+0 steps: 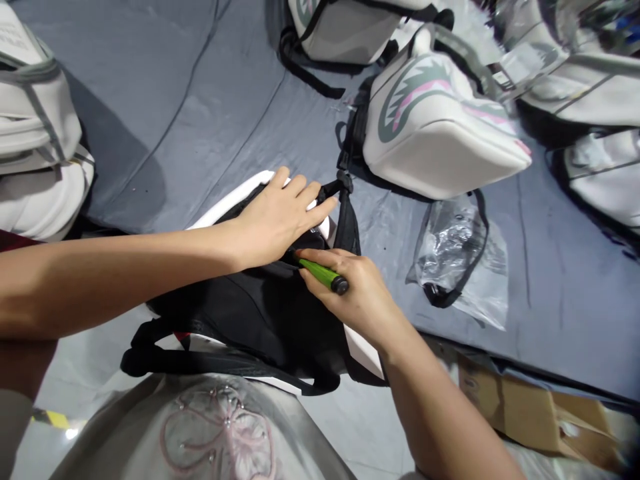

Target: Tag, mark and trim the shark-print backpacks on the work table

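A white backpack with a black back panel (250,313) lies back-up in front of me, half over the edge of a grey table cover. My left hand (277,217) rests flat on its upper part, fingers spread toward the black top strap (345,213). My right hand (350,293) grips a slim green tool with a black end (324,275), whose tip touches the black fabric just under my left hand. The tool's tip is hidden.
A white backpack with a shark-mouth print (440,127) lies at the far right, with more white bags behind it (350,30) and at the left edge (35,133). A clear plastic bag with black straps (457,260) lies right of my hands. A cardboard box (540,413) sits lower right.
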### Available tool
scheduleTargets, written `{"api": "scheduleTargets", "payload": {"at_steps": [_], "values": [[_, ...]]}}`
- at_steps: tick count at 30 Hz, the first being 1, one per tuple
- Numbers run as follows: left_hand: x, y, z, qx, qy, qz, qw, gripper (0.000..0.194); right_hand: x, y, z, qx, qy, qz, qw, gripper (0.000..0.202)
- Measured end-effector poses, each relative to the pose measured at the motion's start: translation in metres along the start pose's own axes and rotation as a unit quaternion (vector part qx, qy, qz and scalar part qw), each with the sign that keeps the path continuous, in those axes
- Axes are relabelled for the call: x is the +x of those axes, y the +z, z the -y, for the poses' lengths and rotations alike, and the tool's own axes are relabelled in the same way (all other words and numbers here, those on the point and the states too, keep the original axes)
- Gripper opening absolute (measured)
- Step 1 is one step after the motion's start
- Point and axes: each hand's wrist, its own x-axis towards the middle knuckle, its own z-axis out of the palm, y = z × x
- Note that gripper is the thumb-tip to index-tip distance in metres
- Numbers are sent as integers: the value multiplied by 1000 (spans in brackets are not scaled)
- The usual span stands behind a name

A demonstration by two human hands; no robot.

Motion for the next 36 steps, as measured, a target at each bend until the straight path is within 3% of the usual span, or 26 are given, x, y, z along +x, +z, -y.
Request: {"api": "scheduleTargets", "payload": {"at_steps": [6,10,14,21,27,36], "values": [[-1,-16,18,-4,16,69,997,101,-7,6,-4,14,-2,-30,999,27],[-13,-31,32,-34,-59,150,986,124,-9,18,0,64,-15,-95,993,27],[-23,-37,25,-16,-92,172,981,136,0,38,11,102,-49,-144,983,26],[-23,-33,19,26,-95,177,979,126,8,55,8,110,-63,-183,975,27],[-22,-33,31,7,-55,194,979,110,3,48,6,136,-57,-159,976,28],[-14,-37,34,-10,-75,248,966,114,11,43,24,148,-16,-104,983,38]]}}
